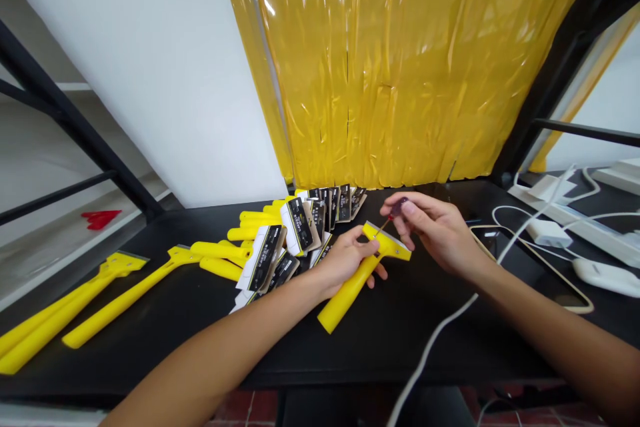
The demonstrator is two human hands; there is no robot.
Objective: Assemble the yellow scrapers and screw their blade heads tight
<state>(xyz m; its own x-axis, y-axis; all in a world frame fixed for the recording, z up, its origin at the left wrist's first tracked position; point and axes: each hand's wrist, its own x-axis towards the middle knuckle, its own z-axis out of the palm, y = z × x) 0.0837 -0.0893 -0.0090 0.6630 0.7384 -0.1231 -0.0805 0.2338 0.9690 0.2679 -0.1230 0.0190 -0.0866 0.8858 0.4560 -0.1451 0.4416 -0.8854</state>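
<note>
My left hand [345,259] is closed around a yellow scraper [353,290], near where its handle meets the wide head. The handle slants down to the left, and the head points up and right. Between the fingertips of my right hand [429,230] is the dark red handle of a small screwdriver [399,207]. Its thin shaft slopes down to the scraper head, with the tip at or close to a screw there. A second screw shows toward the head's right end.
Left of my hands lie several yellow scrapers in printed card sleeves [267,257]. Loose long-handled scrapers [130,293] rest farther left on the black table [280,353]. A tablet [530,267], a white charger [549,233] and cables lie right. One white cable [435,340] crosses near my right forearm.
</note>
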